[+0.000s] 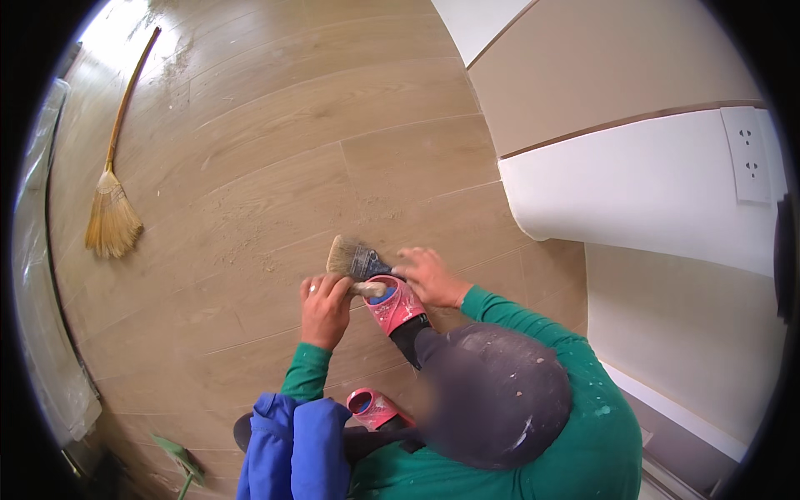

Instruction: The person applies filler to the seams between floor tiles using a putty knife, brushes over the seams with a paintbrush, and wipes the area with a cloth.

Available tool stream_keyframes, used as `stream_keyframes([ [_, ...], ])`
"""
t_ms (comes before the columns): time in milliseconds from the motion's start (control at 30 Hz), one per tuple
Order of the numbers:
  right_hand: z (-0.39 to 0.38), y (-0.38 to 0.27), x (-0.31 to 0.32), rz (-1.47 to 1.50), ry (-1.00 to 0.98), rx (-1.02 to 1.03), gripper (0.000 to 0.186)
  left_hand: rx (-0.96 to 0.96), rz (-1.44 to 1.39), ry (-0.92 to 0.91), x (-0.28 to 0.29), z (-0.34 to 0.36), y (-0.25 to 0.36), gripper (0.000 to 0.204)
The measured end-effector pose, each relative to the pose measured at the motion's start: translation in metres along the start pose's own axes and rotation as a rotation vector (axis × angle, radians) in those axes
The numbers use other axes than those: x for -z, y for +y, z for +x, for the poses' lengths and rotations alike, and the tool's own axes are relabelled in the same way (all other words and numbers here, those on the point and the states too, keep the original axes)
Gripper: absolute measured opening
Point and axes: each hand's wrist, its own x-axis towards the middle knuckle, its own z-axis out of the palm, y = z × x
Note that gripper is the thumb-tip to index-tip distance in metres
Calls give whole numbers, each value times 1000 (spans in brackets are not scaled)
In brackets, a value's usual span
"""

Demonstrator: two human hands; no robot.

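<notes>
A wide paintbrush with pale bristles and a dark ferrule lies over the floor just in front of my foot. My right hand has its fingers at the dark handle of this brush, closed around its end. In my left hand, which wears a ring, the fingers curl around a short pale handle; whatever is at its other end is hidden under the hand. This handle's tip sits over a paint-specked red sandal on my foot. The other red sandal is lower down, by my dark knee.
A straw broom lies on the wood-look floor at left, near plastic-wrapped material. Dust is scattered ahead of my hands. A white wall panel with an outlet stands at right. A green dustpan is at lower left, blue cloth beside me.
</notes>
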Motion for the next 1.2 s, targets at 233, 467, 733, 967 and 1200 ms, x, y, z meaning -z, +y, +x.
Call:
stream_keyframes([
  [233, 38, -37, 70, 1346, -313, -504, 68, -328, 24, -119, -19, 69, 40, 33],
  [467, 21, 52, 57, 1151, 267, -811, 23, -71, -261, 70, -21, 33, 31, 54],
  [733, 9, 169, 92, 738, 1014, -1048, 19, 757, 25, 311, -5, -174, -168, 62],
  [967, 49, 176, 78, 781, 1190, -1194, 18, 1604, 95, 270, 16, -259, -229, 148],
  [1200, 50, 206, 78, 709, 1248, -1339, 13, 1636, -1, 171, 8, -257, -236, 155],
])
